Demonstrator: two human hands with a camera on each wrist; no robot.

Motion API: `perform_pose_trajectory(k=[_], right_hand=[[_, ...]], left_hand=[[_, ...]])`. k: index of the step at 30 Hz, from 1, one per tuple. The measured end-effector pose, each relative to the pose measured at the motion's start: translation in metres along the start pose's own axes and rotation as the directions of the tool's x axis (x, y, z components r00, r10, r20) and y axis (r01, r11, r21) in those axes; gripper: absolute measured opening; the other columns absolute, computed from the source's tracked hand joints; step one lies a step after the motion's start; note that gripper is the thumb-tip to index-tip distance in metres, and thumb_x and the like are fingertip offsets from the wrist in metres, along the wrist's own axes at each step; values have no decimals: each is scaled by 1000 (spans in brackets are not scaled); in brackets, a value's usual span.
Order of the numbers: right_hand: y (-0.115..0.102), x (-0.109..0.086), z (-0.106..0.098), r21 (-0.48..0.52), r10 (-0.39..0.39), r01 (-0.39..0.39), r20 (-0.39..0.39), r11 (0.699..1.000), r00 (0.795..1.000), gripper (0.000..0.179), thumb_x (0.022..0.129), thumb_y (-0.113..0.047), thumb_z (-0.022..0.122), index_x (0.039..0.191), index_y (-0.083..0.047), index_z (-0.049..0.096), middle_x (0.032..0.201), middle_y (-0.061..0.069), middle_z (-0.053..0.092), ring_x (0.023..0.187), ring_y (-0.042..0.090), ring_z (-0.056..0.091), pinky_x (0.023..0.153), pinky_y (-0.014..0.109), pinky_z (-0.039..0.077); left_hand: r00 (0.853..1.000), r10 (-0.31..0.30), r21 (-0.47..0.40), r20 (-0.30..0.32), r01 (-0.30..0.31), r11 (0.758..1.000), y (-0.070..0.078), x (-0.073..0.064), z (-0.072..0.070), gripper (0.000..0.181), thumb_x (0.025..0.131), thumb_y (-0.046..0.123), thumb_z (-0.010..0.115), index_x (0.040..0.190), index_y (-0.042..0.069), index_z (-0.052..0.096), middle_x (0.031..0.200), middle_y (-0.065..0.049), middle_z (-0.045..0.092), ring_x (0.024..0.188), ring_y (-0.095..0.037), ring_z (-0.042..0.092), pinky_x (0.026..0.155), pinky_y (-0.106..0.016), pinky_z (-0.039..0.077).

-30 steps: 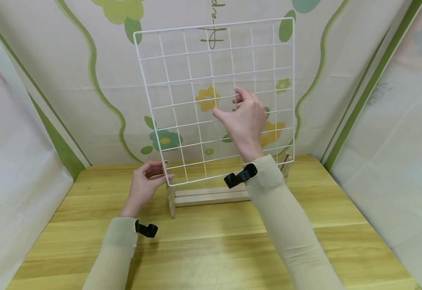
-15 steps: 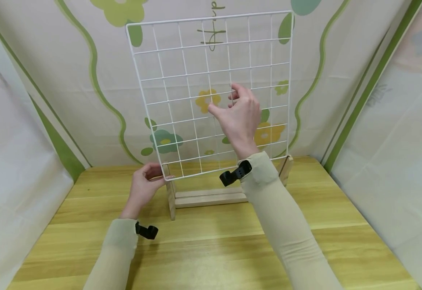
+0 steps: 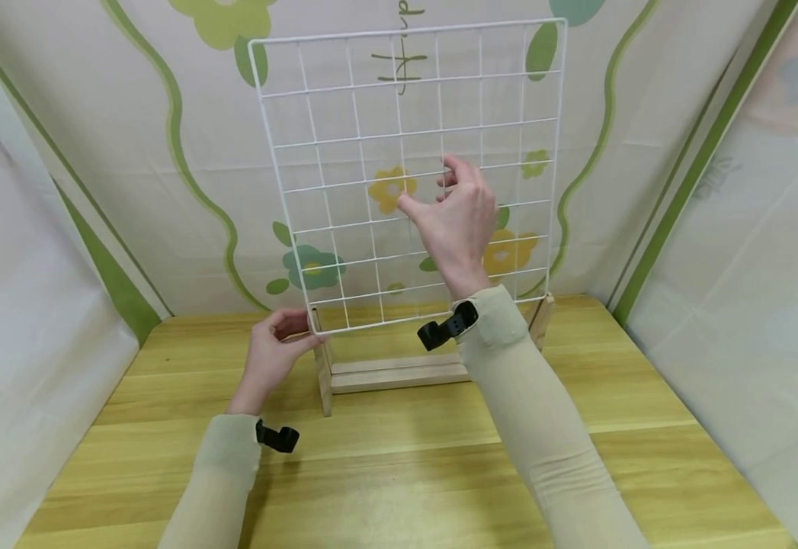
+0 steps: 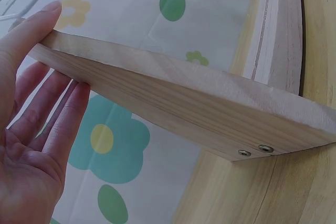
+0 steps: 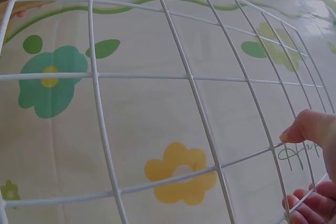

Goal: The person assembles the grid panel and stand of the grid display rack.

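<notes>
A white wire grid panel (image 3: 405, 31) is held up in the head view, its lower edge between the uprights of a pale wooden stand (image 3: 399, 379). My right hand (image 3: 463, 221) grips the grid's wires near the middle, thumb in front and fingers curled behind. At the stand's left upright, my left hand (image 3: 275, 354) pinches the top end, close to the grid's lower left corner. The left wrist view shows the thumb over that upright's (image 4: 157, 90) edge and fingertips against its outer side. Wires (image 5: 190, 77) fill the right wrist view; the right forearm hides part of the stand.
The stand rests on a wood-grain table (image 3: 385, 473). Behind it hangs a fabric backdrop (image 3: 220, 114) with printed flowers, and pale fabric walls (image 3: 748, 267) rise at both sides. Two screw heads (image 4: 265, 148) show low on the upright.
My right hand has raised the grid panel slightly, shifting it a little left and then back right. Its lower left corner now sits near the left upright's top. My left hand stays on the upright.
</notes>
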State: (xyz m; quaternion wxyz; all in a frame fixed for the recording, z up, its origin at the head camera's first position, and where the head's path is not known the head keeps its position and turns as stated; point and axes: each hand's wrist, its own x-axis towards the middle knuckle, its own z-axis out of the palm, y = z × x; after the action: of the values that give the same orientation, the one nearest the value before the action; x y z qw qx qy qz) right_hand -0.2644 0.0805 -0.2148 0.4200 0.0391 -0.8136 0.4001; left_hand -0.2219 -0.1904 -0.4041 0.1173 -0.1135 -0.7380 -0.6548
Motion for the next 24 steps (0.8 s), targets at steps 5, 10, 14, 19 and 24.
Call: perform_pose_trajectory(k=[5,10,14,19,24], right_hand=[[0,1,-1,-5,14,-14,4,1000,1000,65,73,-32,89,130,-8,68,97,2,67,78,12,63,74,31,48],[1,2,-2,-14,13,-13,-6,1000,1000,64,73,-34,89,129,-9,69,98,2,68,78,13,64,75,31,49],[2,4,-4,2,30,-30,-23,1000,999,64,74,-34,89,129,-8,68,98,3,67,80,14,65,74,31,49],[2,9,-7,9,65,-65,-26,998,998,67,75,-37,89,131,-9,66,101,4,66,83,16,65,72,31,48],[4,12,-8,13,74,-73,-30,997,997,67,74,-36,89,131,-9,66,101,4,66,86,19,67,77,31,48]], left_hand=[[1000,6,-9,-6,-6,1000,0,0,1,44,81,0,86,119,-6,65,107,-12,72,96,-16,71,84,-32,59],[1000,11,-11,-8,-11,1000,0,1,2,44,80,0,87,117,-5,65,107,-15,71,96,-18,71,84,-33,60],[1000,3,-2,-12,-3,1000,0,0,2,44,80,2,88,117,-4,66,107,-14,71,96,-18,71,84,-32,59],[1000,-9,23,-16,10,1000,-1,1,1,45,81,7,88,118,-5,65,107,-14,70,96,-17,70,84,-30,59],[1000,-13,32,-17,14,999,0,0,1,46,81,8,88,118,-5,65,107,-13,70,96,-16,70,84,-28,59]])
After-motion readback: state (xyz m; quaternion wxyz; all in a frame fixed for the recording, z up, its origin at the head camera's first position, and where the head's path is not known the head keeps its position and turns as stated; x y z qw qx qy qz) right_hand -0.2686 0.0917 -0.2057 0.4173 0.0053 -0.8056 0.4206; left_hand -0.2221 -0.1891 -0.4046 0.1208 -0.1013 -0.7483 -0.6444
